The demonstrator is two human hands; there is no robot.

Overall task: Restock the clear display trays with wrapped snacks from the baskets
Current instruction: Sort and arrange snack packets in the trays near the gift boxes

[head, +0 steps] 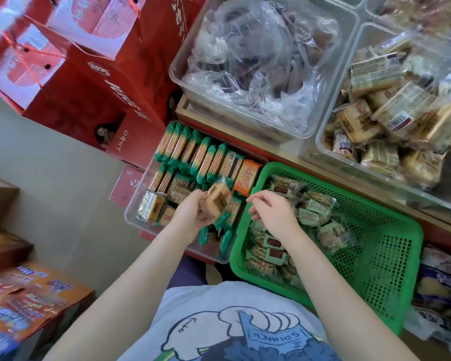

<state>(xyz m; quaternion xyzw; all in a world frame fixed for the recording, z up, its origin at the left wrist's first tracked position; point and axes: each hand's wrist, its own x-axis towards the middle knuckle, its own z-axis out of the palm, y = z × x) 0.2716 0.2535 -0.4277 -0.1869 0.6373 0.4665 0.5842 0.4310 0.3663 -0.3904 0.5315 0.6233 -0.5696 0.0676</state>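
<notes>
Your shirt and both forearms fill the bottom of the view, reaching forward and down from there.

You look to be mid-transfer. Your left hand (193,214) has its grip clamped on a wrapped snack (218,200), a pale wafer-looking block in clear wrap, thumb under and fingers curled round the near end. It's hovering over the near-right part of the clear display tray (133,217), so I'd guess this one is about to be set down. Directly under that grip the tray has loose green-wrapped packs lying every which way, while beyond it the far rows stand on edge, neatly lined up. The orange pack (247,177) sits just past the grip and a bit to the right.

Your right hand (272,212) is just right of the held snack, over the near-left corner of the green basket (391,254). Fingers are loosely curled, wrist bent down, nothing in the grip that I can see, so it's apart and idle. More wrapped snacks are piled right below and beyond it.

Next move, I reckon: lower the left hand and slot the snack on edge to match the rows, rather than dropping it on the jumble. Then the right hand only needs to dip straight down for the next one.
</notes>
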